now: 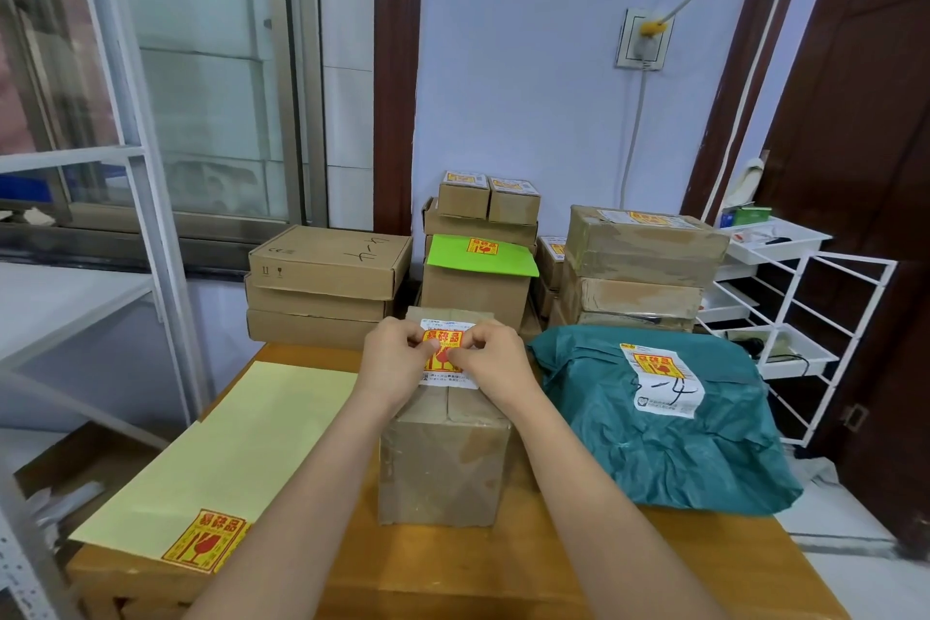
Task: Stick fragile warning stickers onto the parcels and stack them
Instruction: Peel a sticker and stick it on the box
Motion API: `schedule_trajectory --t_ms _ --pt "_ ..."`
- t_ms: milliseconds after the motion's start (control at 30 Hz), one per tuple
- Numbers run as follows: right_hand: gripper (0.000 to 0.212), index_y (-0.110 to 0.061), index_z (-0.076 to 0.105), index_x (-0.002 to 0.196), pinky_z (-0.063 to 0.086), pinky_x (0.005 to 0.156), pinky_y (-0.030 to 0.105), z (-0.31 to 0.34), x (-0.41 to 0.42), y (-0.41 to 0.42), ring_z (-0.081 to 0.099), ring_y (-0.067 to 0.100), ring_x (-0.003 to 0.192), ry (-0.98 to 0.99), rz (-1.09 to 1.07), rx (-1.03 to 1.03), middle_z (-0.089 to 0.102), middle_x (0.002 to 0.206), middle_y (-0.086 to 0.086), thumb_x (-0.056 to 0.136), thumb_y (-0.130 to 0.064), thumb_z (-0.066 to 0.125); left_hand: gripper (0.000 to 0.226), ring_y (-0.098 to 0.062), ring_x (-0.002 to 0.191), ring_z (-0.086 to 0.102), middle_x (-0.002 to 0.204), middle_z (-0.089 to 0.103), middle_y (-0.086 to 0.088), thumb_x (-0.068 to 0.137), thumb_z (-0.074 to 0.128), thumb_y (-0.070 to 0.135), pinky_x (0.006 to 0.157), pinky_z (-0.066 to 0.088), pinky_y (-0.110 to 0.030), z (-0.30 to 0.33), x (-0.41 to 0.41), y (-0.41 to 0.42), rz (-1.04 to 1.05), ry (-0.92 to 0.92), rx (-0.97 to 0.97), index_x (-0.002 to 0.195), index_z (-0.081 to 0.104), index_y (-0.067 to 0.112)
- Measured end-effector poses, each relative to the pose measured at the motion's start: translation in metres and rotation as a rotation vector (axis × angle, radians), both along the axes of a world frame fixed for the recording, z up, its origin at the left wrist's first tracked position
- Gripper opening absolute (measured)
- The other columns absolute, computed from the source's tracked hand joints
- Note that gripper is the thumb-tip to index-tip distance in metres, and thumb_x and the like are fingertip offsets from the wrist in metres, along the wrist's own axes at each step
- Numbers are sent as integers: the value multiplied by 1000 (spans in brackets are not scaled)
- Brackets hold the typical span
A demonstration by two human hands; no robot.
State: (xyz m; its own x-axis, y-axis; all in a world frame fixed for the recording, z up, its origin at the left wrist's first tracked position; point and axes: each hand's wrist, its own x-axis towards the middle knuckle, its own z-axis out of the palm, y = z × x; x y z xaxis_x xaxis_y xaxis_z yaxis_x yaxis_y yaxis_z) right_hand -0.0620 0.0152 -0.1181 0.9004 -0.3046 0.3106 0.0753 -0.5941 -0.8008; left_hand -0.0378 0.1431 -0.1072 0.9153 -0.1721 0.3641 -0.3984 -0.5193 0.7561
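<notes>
A brown cardboard parcel (443, 463) stands on the wooden table (453, 574) in front of me. On its top lies a white shipping label, and over that a yellow and red fragile sticker (442, 351). My left hand (395, 365) and my right hand (490, 360) both have curled fingers on the sticker, pinching its edges from either side against the parcel top. A pale yellow backing sheet (221, 448) lies at the left of the table, with one or two stickers (206, 546) left at its near corner.
A teal bagged parcel (669, 443) with a sticker lies right of the box. Behind stand stacks of stickered cardboard boxes (480, 262), plain flat boxes (327, 287) at the left and taped boxes (639, 262) at the right. A white wire rack (800, 317) stands far right.
</notes>
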Motion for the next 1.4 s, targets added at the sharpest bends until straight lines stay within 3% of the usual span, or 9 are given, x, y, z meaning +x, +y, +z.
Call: schedule_trajectory --t_ms 233,333,667,800,900,1000,1067,1200,1400 --pt "37 -20 46 50 31 71 27 1 -2 1 49 32 98 12 -8 -59 45 73 -4 75 -14 72 20 -24 78 54 80 53 -8 86 67 13 64 40 -28 -2 2 -1 -7 -6 14 79 68 -5" --pt "38 -20 44 50 29 71 25 2 -3 2 48 31 98 21 -9 -81 43 73 -4 76 -14 71 15 -21 77 55 75 50 -1 84 69 12 66 43 -29 -2 2 -1 -13 -15 27 83 71 -3" --pt "36 -20 43 54 20 66 28 7 -10 6 36 21 94 41 -27 -211 48 86 3 80 -18 67 18 -18 68 45 68 48 -5 80 73 11 49 27 -18 -3 4 -1 -5 -9 80 73 69 -5" --pt "37 -19 41 53 15 65 33 5 -6 5 41 25 95 57 -49 -263 48 82 3 79 -22 68 22 -13 57 40 62 45 -5 79 73 9 45 22 -18 -6 6 -2 -3 3 91 62 62 1" --pt "37 -20 40 54 13 66 34 4 -3 6 42 26 97 107 -57 -291 44 80 0 77 -27 68 14 -13 62 40 69 45 -6 79 72 9 46 29 -15 -7 8 -3 -10 -12 114 68 67 2" --pt "19 -17 58 87 26 77 28 5 -5 6 38 21 102 123 -70 -274 45 94 -2 77 -29 68 8 -15 70 44 86 55 -16 79 72 8 49 32 -11 -9 11 -2 -21 -16 112 83 73 2" --pt "42 -15 54 113 32 87 29 7 -7 5 38 22 110 136 -75 -263 48 113 1 77 -30 69 10 -14 71 46 94 57 -18 79 72 7 51 33 -11 -10 11 -3 -19 -9 97 88 74 3" --pt "47 -14 53 117 33 91 30 7 -7 5 38 23 114 130 -83 -255 49 120 3 77 -31 70 20 -13 79 49 106 51 -13 81 70 5 67 31 -8 -10 11 -3 4 -9 65 100 69 0" --pt "47 -17 50 121 33 93 33 6 -7 5 38 23 115 147 -107 -285 48 123 2 81 -35 66 39 -25 109 54 124 42 -15 86 63 0 92 38 -19 -10 10 -3 -32 47 55 123 54 -4"
